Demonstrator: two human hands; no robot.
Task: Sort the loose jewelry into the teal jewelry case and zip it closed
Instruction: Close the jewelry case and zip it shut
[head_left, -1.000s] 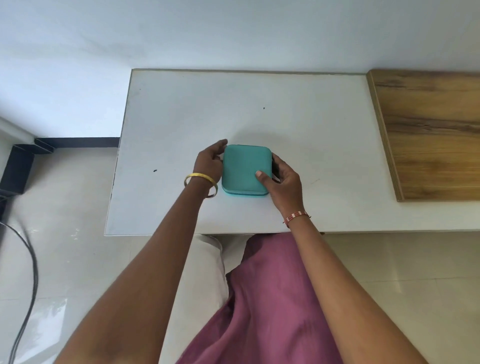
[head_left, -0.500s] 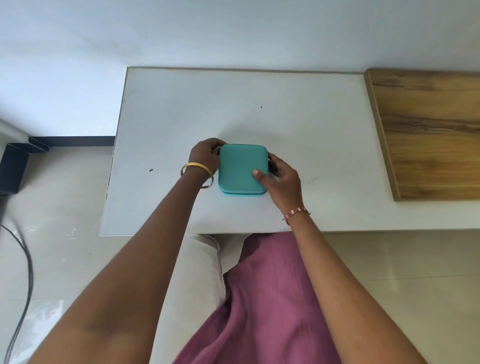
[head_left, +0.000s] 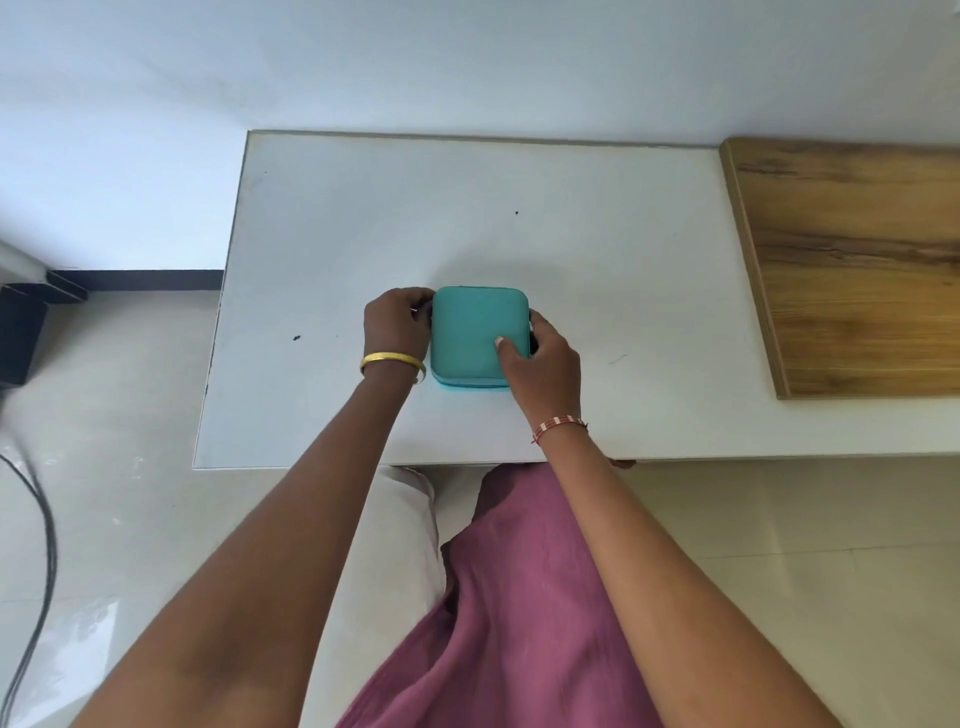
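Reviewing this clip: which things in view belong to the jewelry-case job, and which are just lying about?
Job: teal jewelry case, lid down on the white table; left hand and right hand gripping its sides.

Lying about: wooden board, black cable. No loose jewelry visible.

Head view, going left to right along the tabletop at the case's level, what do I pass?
Dark speck → left hand → teal jewelry case → right hand → bare white table → wooden board.

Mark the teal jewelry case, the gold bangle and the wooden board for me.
teal jewelry case (head_left: 475, 332): head view, middle of the lid.
gold bangle (head_left: 390, 359): head view, top of the band.
wooden board (head_left: 857, 270): head view, centre of its face.
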